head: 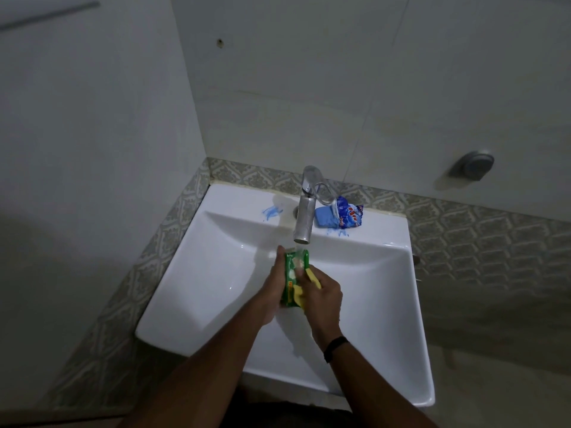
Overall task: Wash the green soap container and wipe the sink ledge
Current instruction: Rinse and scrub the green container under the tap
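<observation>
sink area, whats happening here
A person is washing a green soap container over the white sink, right under the tap. The left hand holds the container while the right hand rubs it with a yellow sponge. On the back ledge, a blue soap bar on its wrapper and blue smears have not been wiped yet.

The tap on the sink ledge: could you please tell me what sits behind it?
Behind the tap, to its right, a blue soap bar lies on the sink ledge with a torn blue wrapper. The tap covers the bar's left end.
</observation>
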A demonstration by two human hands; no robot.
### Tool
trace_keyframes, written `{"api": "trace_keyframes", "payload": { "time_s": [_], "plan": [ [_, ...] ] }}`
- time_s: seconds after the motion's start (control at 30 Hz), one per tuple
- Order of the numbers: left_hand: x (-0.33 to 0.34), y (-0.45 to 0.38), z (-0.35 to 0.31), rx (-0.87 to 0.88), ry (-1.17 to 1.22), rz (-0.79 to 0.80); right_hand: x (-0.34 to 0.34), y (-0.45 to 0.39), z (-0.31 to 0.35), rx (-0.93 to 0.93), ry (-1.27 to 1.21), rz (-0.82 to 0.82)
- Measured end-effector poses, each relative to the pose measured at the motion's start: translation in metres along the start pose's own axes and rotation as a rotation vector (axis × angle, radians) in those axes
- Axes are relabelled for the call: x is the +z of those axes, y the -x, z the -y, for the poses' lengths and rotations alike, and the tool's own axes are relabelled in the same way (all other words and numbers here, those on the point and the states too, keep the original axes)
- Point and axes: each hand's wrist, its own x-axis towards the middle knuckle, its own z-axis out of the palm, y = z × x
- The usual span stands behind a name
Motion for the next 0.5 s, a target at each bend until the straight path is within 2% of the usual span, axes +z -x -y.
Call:
{"api": "trace_keyframes", "payload": {
  "time_s": [0.27, 0.37, 0.5],
  "plan": [
    [0.005, 0.017, -0.004, 0.328, -0.168, 0.074, -0.005, 0.012, 0.004, 0.022, -0.141, -0.031],
    [0.003, 0.02, -0.001, 0.443, -0.197, 0.097, -0.006, 0.012, 0.006, 0.03, -0.156, 0.002],
    [-0.002, 0.012, 0.004, 0.548, -0.286, 0.042, -0.005, 0.01, 0.009, 0.024, -0.183, 0.075]
  ]
}}
